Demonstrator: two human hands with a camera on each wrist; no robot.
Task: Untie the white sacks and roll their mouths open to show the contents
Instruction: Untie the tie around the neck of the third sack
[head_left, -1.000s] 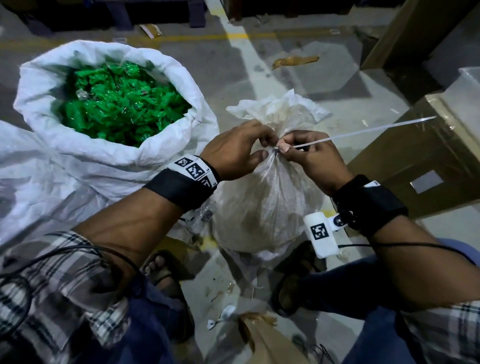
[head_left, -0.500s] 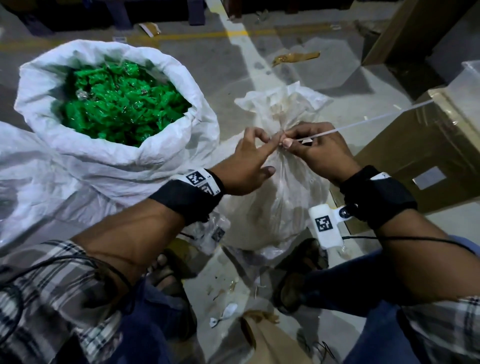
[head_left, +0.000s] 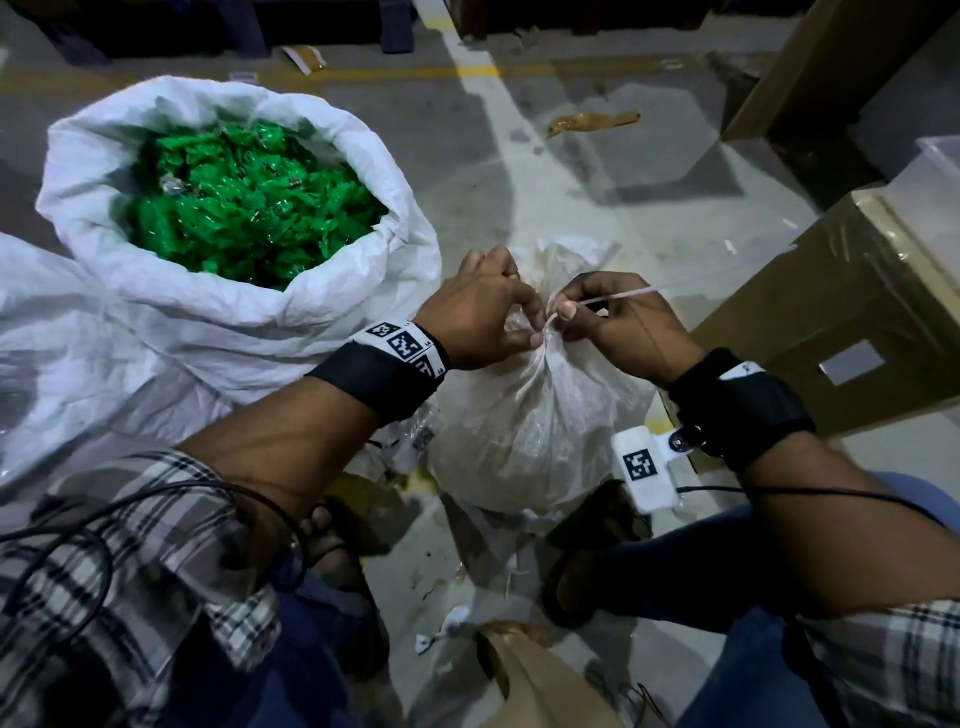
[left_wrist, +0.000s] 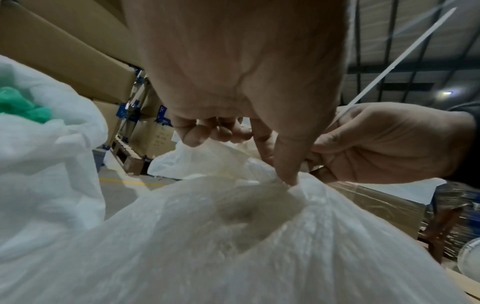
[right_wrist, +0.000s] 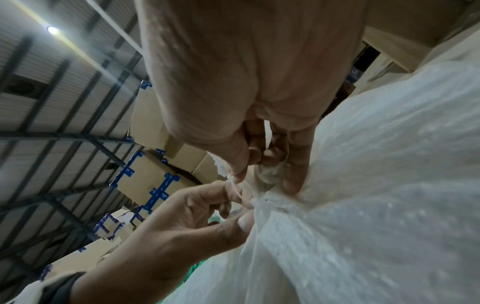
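A small translucent white sack (head_left: 535, 436) stands on the floor between my feet, its neck cinched by a white cable tie (head_left: 613, 297) whose long tail points right. My left hand (head_left: 483, 322) pinches the tie at the gathered neck (left_wrist: 293, 189) with thumb and forefinger. My right hand (head_left: 613, 327) pinches the tie just right of the knot, its tail running over the fingers (right_wrist: 293, 179). A big white woven sack (head_left: 244, 317) at the left stands with its mouth rolled open, full of green packets (head_left: 244, 208). The small sack's contents are hidden.
A taped cardboard box (head_left: 852, 312) stands close on the right, with a clear plastic bin (head_left: 940, 171) behind it. A brown paper bag (head_left: 540, 686) lies near my feet. More white sacking (head_left: 47, 374) spreads at the far left. Scraps lie on the concrete floor (head_left: 587, 122).
Both hands stayed on the tie at the neck. The tie's tail, which stuck out far to the right, now shows much shorter beyond my right hand. The camera view has tilted.
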